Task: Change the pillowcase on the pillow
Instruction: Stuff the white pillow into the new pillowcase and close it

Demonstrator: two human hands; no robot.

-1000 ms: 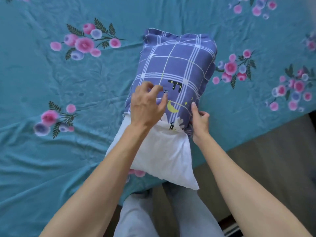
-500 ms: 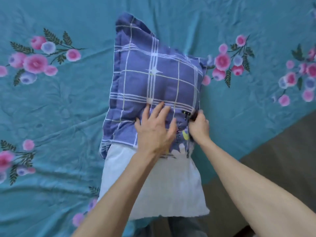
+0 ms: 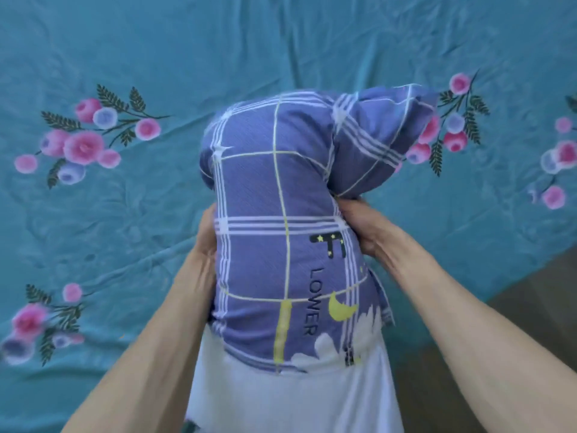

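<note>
Gripping from both sides, the two hands squeeze the pillow between them. The left hand (image 3: 206, 235) presses its palm flat against the left flank of the pillowcase (image 3: 274, 232), but its fingers are hidden behind the cloth, so whether they are spread or together cannot be told. The right hand (image 3: 363, 228) clamps the right flank, its fingers curled and close together, digging into the cloth where the pillow narrows into a waist. Above that pinch the upper part of the pillow bulges and folds over toward the right. The pillowcase is purple with white and yellow checked lines, a yellow moon, white clouds and the word "LOWER" printed along it. Its open edge sits low near the camera, and below it the bare white pillow (image 3: 293, 401) sticks out, not yet covered. Both forearms reach in from the bottom corners. The pillow is held up over a teal bedsheet (image 3: 140, 57) printed with pink and blue flowers and dark leaves. At the lower right, a strip of brown floor (image 3: 530, 292) shows beyond the bed's edge.
</note>
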